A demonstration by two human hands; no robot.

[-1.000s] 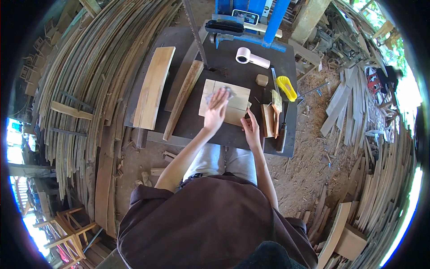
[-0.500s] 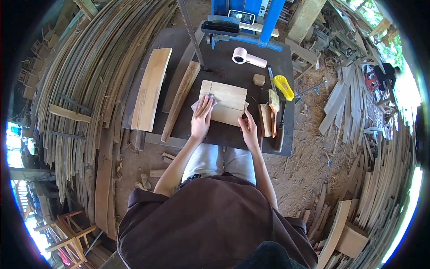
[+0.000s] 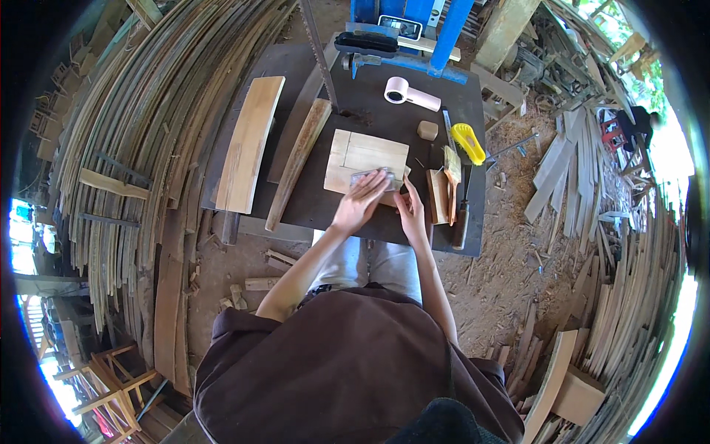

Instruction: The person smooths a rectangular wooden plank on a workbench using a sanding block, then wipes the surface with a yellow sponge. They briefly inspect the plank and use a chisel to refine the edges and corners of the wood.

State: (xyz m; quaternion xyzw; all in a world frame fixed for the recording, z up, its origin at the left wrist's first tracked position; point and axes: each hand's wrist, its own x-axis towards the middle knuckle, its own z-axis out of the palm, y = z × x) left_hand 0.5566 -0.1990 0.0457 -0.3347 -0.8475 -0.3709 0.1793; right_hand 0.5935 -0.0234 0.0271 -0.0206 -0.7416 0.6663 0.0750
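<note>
My left hand [image 3: 361, 198] presses a grey sheet [image 3: 364, 177] onto a square light wooden board [image 3: 356, 152] on the dark metal table [image 3: 384, 226], its fingers held together over the sheet. My right hand [image 3: 409, 207] grips the board's lower right edge. To the right stand small wood blocks [image 3: 438, 196], a wooden-backed brush [image 3: 451, 166], a chisel-like tool [image 3: 462, 222] and a yellow brush [image 3: 466, 142]. Beyond the board lie a small block [image 3: 427, 130] and a pale pink device [image 3: 413, 96]. Two long boards [image 3: 248, 144] [image 3: 299, 163] lie at the left.
An upright saw blade [image 3: 322, 59] passes by the table's back, near a blue machine frame [image 3: 452, 37] with a phone [image 3: 401, 28]. Stacked timber [image 3: 148, 111] fills the left. Loose planks [image 3: 555, 163], shavings and stacks are at the right; wooden frames [image 3: 96, 388] lie lower left.
My left hand with the grey sheet has moved from the board's upper middle out to its left, then back rightward to the lower right part. My right hand stays at the edge.
</note>
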